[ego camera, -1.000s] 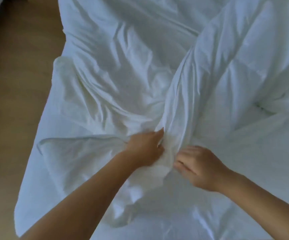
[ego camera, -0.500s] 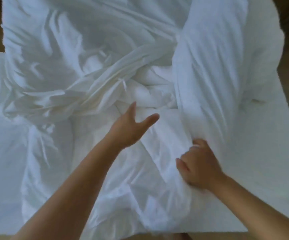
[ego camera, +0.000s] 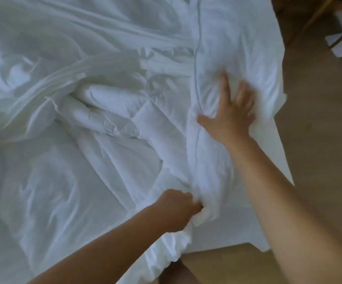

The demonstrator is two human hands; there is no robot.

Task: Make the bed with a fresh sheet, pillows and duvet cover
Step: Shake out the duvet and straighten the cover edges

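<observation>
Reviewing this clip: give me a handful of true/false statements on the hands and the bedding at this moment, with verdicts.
1. The left hand grips a bunch of the white cover. True.
2. The right hand is curled into a fist. False: its fingers are spread and lie flat on the cover.
3. A quilted duvet lies crumpled mid-bed. True.
4. The two hands touch each other. False: they are apart, with the right hand farther up the cover.
5. Brown floor shows to the right of the bed. True.
</observation>
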